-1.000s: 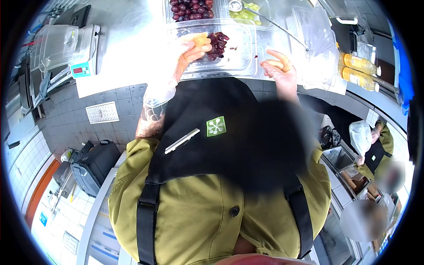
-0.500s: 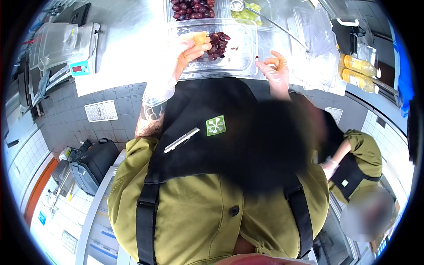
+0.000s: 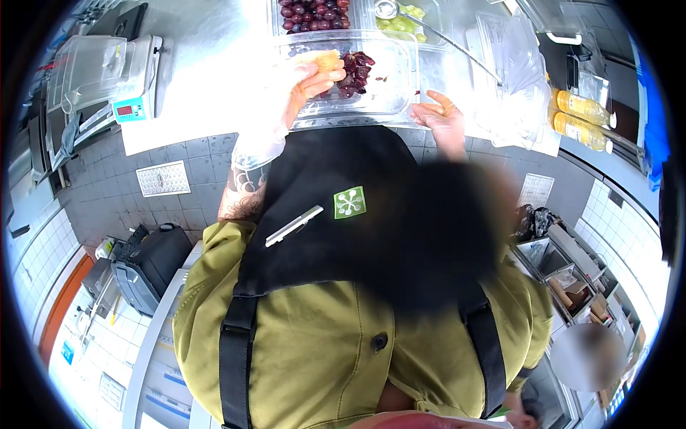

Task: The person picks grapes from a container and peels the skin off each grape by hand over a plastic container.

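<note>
My left hand, in a clear glove, is closed around a soft orange-yellow piece that looks like peeled citrus. It is over the left part of a clear plastic tub. Beside its fingertips, a heap of cut dark red grapes lies in the tub. At the tub's right rim is my right hand, also gloved. Its thumb and a finger are pinched together while another finger sticks up; anything between them is too small to make out. A small dark red bit shows on the rim by the fingertips.
Behind the tub are containers of whole red grapes and green grapes, with a long-handled ladle across the latter. Clear plastic lids or tubs and yellow bottles stand right; a scale stands left.
My right hand has shifted slightly and its raised finger is straighter. My left hand has stayed over the tub. The co-worker at right has moved mostly out of sight, uncovering bins and boxes.
</note>
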`<state>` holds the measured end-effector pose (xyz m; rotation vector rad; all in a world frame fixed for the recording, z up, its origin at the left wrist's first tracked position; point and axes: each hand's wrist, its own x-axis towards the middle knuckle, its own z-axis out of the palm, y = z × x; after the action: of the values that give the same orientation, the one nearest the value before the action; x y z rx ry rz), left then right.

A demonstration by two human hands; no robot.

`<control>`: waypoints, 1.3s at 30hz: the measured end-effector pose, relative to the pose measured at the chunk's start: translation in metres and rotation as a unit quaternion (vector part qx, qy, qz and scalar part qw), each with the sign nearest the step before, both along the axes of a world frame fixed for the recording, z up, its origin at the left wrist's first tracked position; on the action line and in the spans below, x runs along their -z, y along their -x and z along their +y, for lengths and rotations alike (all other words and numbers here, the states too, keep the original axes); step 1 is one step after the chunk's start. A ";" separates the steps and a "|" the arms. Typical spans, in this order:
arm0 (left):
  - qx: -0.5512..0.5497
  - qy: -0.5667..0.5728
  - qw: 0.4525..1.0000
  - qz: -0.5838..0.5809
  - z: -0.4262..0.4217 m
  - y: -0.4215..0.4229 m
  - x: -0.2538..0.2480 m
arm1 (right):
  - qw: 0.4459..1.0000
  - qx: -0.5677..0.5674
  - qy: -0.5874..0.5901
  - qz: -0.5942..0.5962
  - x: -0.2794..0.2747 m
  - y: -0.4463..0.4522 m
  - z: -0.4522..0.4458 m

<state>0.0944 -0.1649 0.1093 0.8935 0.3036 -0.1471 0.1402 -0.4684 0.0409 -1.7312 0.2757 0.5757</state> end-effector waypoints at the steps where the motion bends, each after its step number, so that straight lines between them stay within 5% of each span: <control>1: 0.000 0.000 1.000 -0.001 0.000 0.000 0.000 | 1.000 0.003 -0.018 -0.003 0.000 0.000 -0.001; 10: 0.006 0.027 0.999 -0.026 -0.003 -0.011 -0.003 | 0.994 0.014 -0.097 -0.053 -0.006 -0.004 -0.013; 24: 0.039 0.016 0.999 -0.031 -0.013 -0.030 0.002 | 0.917 -0.234 0.207 -0.249 -0.069 0.014 0.012; 39: 0.123 -0.019 0.989 -0.077 -0.027 -0.097 0.023 | 0.925 -0.063 0.137 -0.348 -0.040 0.017 -0.002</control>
<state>0.1918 -0.1922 0.0858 0.9719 0.0507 -0.2992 0.1228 -0.4705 0.0809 -2.1183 -0.2769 -0.0208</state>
